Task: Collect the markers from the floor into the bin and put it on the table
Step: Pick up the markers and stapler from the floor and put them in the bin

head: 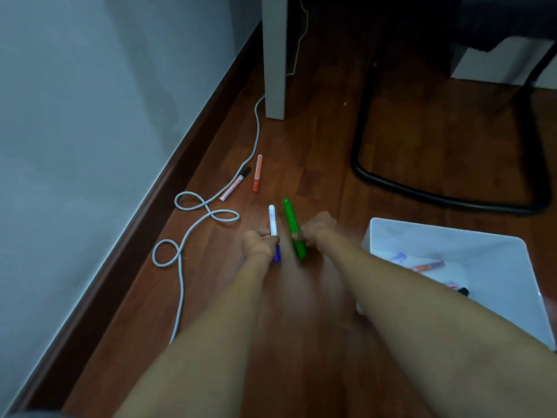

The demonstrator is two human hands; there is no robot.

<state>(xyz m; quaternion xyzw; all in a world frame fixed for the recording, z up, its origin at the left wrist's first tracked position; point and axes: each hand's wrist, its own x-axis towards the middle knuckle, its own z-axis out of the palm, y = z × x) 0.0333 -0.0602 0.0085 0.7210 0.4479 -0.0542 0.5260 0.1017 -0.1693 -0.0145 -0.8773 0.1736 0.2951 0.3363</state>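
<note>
Two bare forearms [229, 327] reach out from the bottom of the view over the wooden floor [316, 152]. Left of the left hand, a grey cable [193, 233] loops along the floor beside the dark skirting [150, 212] and the wall. Beyond the hands stands a pale table leg [274, 55], and past the right hand curves a black chair base [422, 194]. Just right of the right forearm sits the white bin [497, 294], with a few markers lying inside. Two markers lie on the floor beyond the left hand: an orange one [257, 174] and a black-capped one [235, 184] touching the cable. The left hand [257, 243] is closed around a white marker with a blue cap [273, 229]. The right hand [318, 226] is closed around a green marker [291, 221]. Both held markers point away from the person, close side by side.
</note>
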